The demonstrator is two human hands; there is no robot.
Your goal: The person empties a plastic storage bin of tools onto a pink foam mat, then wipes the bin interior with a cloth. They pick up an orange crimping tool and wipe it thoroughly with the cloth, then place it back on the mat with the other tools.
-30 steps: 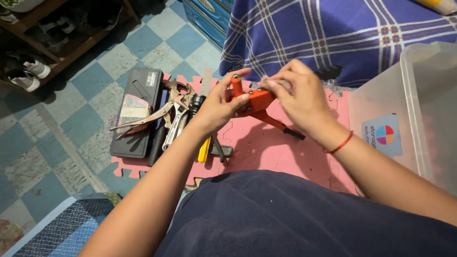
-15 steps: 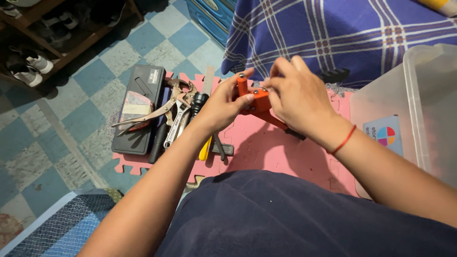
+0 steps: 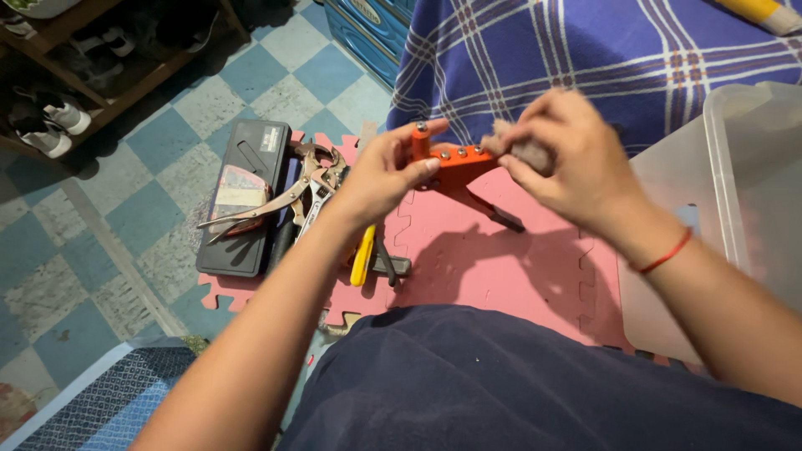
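My left hand (image 3: 380, 174) grips the head of an orange hand riveter (image 3: 455, 161), held above a pink foam mat (image 3: 493, 267). The tool's black-tipped handle (image 3: 497, 215) points down to the right. My right hand (image 3: 568, 159) pinches a small brownish-grey wad of cloth (image 3: 516, 147) against the riveter's right end. A red string sits on my right wrist.
Left of the mat lie a black tool case (image 3: 240, 196), locking pliers (image 3: 276, 199), a wrench, a file and a yellow-handled screwdriver (image 3: 362, 255). A clear plastic bin (image 3: 735, 192) stands at the right. Behind is a blue plaid blanket (image 3: 568, 58); a shoe shelf (image 3: 75, 67) is far left.
My right hand has slid rightward along the riveter with the cloth wad, uncovering the tool's body. My left hand keeps its grip and has turned the tool slightly.
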